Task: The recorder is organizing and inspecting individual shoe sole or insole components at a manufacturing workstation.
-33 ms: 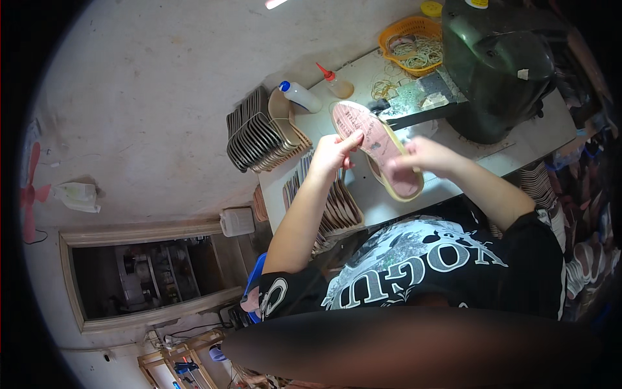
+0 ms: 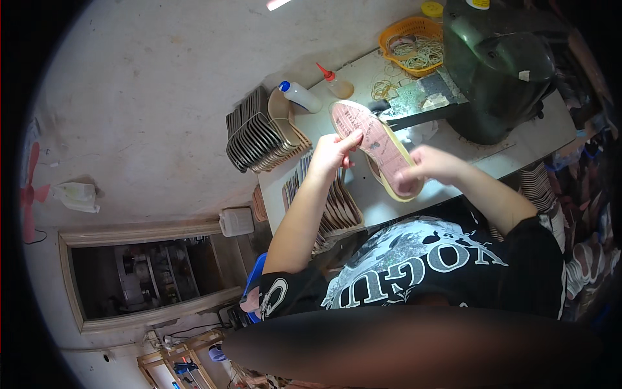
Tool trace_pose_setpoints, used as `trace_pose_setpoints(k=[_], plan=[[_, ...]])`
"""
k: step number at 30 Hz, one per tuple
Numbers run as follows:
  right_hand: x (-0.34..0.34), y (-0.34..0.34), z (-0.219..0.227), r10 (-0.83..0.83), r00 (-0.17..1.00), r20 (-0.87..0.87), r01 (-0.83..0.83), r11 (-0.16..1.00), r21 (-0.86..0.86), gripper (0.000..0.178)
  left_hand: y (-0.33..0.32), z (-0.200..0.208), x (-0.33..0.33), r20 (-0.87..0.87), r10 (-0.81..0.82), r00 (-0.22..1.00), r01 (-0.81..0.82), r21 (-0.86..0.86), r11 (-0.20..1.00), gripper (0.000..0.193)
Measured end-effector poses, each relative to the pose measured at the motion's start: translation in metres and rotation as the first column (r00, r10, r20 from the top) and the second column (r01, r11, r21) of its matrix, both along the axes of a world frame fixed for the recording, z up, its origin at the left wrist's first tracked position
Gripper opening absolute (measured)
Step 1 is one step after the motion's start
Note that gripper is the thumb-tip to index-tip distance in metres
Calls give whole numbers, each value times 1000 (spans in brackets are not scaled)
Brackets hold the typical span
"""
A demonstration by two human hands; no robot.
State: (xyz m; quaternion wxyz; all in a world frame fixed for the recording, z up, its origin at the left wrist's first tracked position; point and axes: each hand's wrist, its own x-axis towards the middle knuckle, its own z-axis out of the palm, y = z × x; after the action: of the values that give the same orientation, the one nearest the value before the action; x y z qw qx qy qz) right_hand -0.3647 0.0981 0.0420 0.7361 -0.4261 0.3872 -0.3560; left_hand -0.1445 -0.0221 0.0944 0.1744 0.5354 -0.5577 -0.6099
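My left hand (image 2: 335,154) grips a sole-shaped shoe piece (image 2: 379,142) by its left edge, thumb on top. The piece has a pink face with dark marks and a pale yellowish rim. Part of a band shows beneath its left side. It is held tilted above the table, its far end close to the arm of a dark green sewing machine (image 2: 427,113). My right hand (image 2: 431,165), slightly blurred, is closed at the piece's near end, with its thumb on the pink face and the other fingers curled at the right rim.
A banded bundle of soles (image 2: 259,136) stands at the white table's (image 2: 275,188) left edge, and another stack (image 2: 334,204) lies nearer. Farther back are a blue-capped white bottle (image 2: 301,97), a red-tipped bottle (image 2: 338,85) and an orange basket (image 2: 414,70) of stringy scraps.
My right hand has shifted slightly, its thumb now resting lower on the pink face near the rounded end. The left hand and the piece have barely moved.
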Motion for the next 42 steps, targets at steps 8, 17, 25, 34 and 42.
trace_pose_setpoints(k=[8, 17, 25, 34, 42], plan=[[30, 25, 10, -227, 959, 169, 215, 973, 90, 24, -23, 4, -5, 0, 24, 1000, -24, -46, 999, 38], [46, -10, 19, -420, 841, 340, 379, 907, 182, 22, -85, 13, 1, 244, -144, 959, 139, 36, 990, 46], [58, -41, 23, -511, 822, 252, 474, 858, 197, 23, -129, 18, -26, 600, -308, 739, 665, -723, 188, 61], [60, -46, 38, -523, 817, 242, 419, 827, 375, 38, -144, 32, -58, 362, -882, 300, 950, -31, 310, 40], [67, -49, 32, -567, 767, 302, 478, 818, 321, 42, -136, 52, -51, 576, -762, 296, 945, -60, 321, 47]])
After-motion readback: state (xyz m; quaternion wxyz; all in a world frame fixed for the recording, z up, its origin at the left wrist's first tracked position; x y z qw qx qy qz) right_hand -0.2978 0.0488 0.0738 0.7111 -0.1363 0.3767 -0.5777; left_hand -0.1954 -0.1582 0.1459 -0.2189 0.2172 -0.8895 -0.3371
